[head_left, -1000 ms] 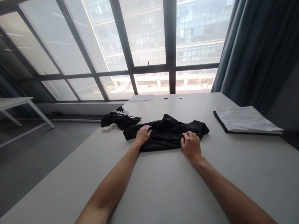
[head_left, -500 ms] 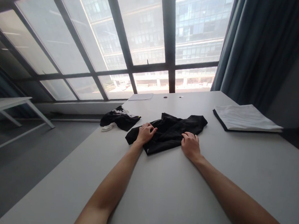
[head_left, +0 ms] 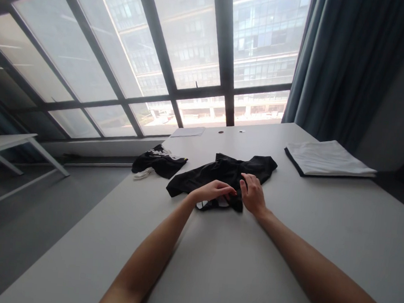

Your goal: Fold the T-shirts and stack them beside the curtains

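Observation:
A crumpled black garment (head_left: 203, 176), perhaps a short-sleeved top, lies spread across the white table (head_left: 214, 264). My left hand (head_left: 215, 190) reaches over its near edge, fingers together and pointing right, closed on the cloth. Below that hand the near edge gapes and shows a pale patch. Close by on the right, my right hand (head_left: 252, 195) rests at the garment's near right side, fingers slightly bent and thumb apart. The two hands almost meet. Cloth under the left palm is hidden.
A black-and-white heap of clothing (head_left: 159, 161) sits at the table's left edge. On the right lies a folded white cloth (head_left: 330, 158) over a dark one. A pale flat sheet (head_left: 188, 132) lies at the far edge, before the windows. Another table (head_left: 7, 141) stands left.
My left hand has shifted right along the garment, toward my right hand. The garment's near edge has been pulled up and bunched, and it now gapes. My right hand has barely moved.

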Demonstrator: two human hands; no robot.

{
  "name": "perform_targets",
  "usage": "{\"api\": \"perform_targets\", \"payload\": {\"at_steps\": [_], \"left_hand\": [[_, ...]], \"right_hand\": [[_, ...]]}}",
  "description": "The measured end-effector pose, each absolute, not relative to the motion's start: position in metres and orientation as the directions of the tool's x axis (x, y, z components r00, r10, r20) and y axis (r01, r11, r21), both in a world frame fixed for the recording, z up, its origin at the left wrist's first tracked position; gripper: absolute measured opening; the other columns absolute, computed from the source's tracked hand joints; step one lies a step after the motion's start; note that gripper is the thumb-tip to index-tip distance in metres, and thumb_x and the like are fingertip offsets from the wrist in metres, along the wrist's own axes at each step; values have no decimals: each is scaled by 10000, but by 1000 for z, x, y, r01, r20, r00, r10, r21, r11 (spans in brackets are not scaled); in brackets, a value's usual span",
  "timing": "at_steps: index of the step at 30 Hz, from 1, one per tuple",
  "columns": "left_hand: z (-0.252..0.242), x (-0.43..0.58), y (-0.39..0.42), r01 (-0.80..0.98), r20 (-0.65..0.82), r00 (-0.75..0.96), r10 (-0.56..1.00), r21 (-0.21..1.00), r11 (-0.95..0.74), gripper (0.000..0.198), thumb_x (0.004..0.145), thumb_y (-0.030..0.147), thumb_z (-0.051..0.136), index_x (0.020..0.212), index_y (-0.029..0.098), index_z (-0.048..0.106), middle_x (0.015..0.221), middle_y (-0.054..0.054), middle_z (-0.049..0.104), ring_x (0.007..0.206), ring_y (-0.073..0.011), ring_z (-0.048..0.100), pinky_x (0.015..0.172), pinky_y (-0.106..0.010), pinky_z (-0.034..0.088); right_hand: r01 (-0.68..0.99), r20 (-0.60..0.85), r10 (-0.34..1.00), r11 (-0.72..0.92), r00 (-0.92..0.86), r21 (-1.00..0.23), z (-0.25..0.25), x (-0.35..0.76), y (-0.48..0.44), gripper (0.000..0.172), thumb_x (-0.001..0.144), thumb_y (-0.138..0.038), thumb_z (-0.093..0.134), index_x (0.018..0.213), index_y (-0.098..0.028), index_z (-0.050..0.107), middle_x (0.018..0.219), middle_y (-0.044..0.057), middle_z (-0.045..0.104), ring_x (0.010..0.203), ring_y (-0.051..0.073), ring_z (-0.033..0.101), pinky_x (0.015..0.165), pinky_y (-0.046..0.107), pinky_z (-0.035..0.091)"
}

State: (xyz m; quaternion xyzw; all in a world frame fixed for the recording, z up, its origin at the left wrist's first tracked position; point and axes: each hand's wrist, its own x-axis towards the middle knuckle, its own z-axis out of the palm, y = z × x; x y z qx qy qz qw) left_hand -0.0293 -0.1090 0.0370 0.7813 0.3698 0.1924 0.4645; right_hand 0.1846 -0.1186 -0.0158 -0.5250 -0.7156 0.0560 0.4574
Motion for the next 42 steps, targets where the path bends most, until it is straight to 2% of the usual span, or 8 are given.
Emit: {"api": "perform_targets", "payload": {"at_steps": [3,7,12,21,25,29,35,42], "left_hand": [[37,-29,-107,255,77,618,783,922,-292,490,1013,491,443,1234,126,683,1161,-157,725,1002,-246,710,826,-325,550],[26,-54,-88,632,338,267,902,645,-429,302,971,262,467,1108,160,716,1120,-103,742,1054,-228,693,966,-364,527],[10,-83,-79,817,279,260,924,447,-365,210,906,202,561,1007,220,745,1196,-61,706,1118,-218,660,1045,-323,478],[12,-67,-88,948,136,170,976,248,-200,304,936,402,568,1055,174,730,1175,-170,694,1095,-327,657,978,-423,480],[25,-66,-88,936,95,225,970,255,-242,265,914,376,580,997,195,755,1080,-143,746,1036,-308,687,922,-367,499],[39,-80,-84,918,89,264,960,283,-279,186,873,322,616,941,244,770,1039,-88,771,993,-264,699,877,-309,503],[38,-83,-89,900,25,306,952,317,-298,172,812,350,685,710,223,741,789,-81,750,796,-252,704,787,-308,520],[41,-42,-100,633,126,602,788,527,-568,265,954,329,556,1103,224,749,1057,-57,747,921,-205,688,816,-273,528]], "right_hand": [[662,616,785,493,-60,-564,-16,187,-117,467,1042,-425,352,1379,-197,582,1397,127,567,1257,278,501,1057,436,394],[586,600,730,655,-326,-478,-11,184,-126,376,1029,-427,434,1269,-271,678,1401,73,589,1290,253,479,1063,418,378],[608,445,707,704,-550,-368,3,172,-143,347,1015,-435,490,925,-260,775,1078,47,731,1045,219,584,1011,409,360],[950,369,922,216,-121,-228,4,187,-136,383,1029,-337,417,1086,-106,717,1297,232,631,1289,373,459,1121,647,93],[907,497,853,327,-163,-265,9,181,-144,331,1011,-296,439,1213,-151,658,1310,183,612,1220,320,495,1080,506,282],[809,454,789,548,-415,-213,10,158,-160,321,1008,-369,456,991,-196,726,1047,138,696,1059,285,563,958,427,378],[920,368,897,334,-245,-203,-3,165,-151,396,1003,-386,450,946,-139,753,1025,205,720,1028,323,598,994,520,341],[922,435,898,121,56,-367,-9,208,-110,309,950,-251,485,1145,-167,709,1387,165,598,1287,333,482,1075,558,305]]}}
